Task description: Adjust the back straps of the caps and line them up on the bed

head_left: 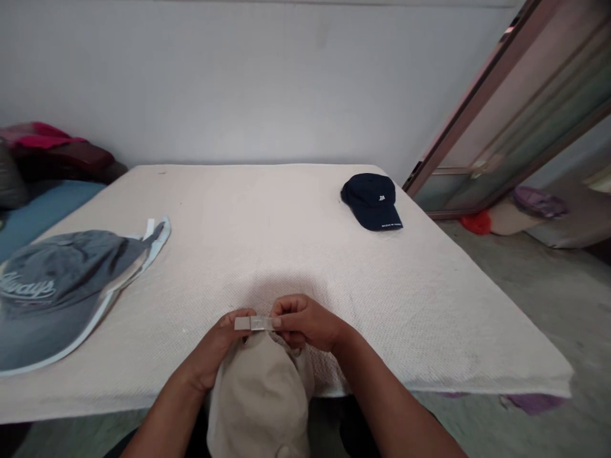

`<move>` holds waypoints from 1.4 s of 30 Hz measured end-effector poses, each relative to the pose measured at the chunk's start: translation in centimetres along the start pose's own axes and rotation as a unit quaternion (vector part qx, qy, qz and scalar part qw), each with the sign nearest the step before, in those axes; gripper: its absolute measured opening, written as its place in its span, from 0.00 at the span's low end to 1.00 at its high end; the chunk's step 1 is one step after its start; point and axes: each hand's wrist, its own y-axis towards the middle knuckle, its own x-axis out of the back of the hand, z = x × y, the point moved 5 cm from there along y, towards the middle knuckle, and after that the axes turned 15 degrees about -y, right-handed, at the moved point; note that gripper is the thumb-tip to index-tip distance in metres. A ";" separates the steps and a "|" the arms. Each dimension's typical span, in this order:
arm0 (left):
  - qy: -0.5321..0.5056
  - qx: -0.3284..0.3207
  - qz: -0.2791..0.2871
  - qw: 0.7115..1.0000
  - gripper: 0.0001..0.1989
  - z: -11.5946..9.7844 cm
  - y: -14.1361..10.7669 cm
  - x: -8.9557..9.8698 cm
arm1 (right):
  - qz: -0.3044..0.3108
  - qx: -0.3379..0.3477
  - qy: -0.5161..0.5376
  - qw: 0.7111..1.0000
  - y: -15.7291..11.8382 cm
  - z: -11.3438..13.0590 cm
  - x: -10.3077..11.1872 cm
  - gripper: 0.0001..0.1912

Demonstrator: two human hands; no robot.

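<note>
Possibly, could lose hold of the pale buckle [261, 323] if pinched too lightly or pulled askew, so letting the back strap [242, 324] slide. Might also twist or bunch the strap through uneven tugging from either side. Could drop the beige baseball cap [265, 394] too, if loosened on both sides, since held around the middle of the cloth-covered table's [238, 210] near edge and partly beyond it. Reaches in from the near side with both forearms slanting together. Bends the left hand [214, 353] around the cap's rear left, gripping there; cannot tell how firmly. Pinches the buckle's right end between thumb and forefinger of the right hand [308, 323]. Shows, well apart, a navy baseball cap [370, 197] near the far right corner and a grey "Always" cap [71, 261] by the left edge.
</note>
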 end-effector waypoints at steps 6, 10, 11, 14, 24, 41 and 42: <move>-0.006 -0.006 -0.001 1.000 0.07 0.0 0.0 0.1 | -0.006 -0.005 0.002 1.000 0.1 0.3 -0.2 0.09; 0.007 -0.009 -0.011 1.000 0.07 0.0 0.0 0.2 | 0.008 -0.001 0.025 1.000 0.2 0.2 -0.5 0.09; 0.010 -0.010 -0.012 1.000 0.07 0.0 0.1 0.2 | 0.012 0.001 0.030 0.999 0.2 0.2 -0.5 0.08; 0.015 -0.008 -0.005 1.000 0.07 0.1 0.1 0.2 | 0.013 -0.001 0.031 0.999 0.3 0.1 -0.5 0.08; 0.039 0.012 -0.046 0.998 0.09 0.3 -0.1 0.0 | -0.006 -0.002 -0.009 1.000 0.3 0.1 -0.6 0.05; -0.018 0.016 0.043 0.999 0.04 0.8 0.4 -0.2 | 0.007 0.006 0.037 0.999 0.4 0.3 -0.8 0.13; -0.020 0.020 0.048 0.998 0.05 0.8 0.4 -0.3 | 0.006 0.012 0.041 0.999 0.4 0.3 -0.8 0.13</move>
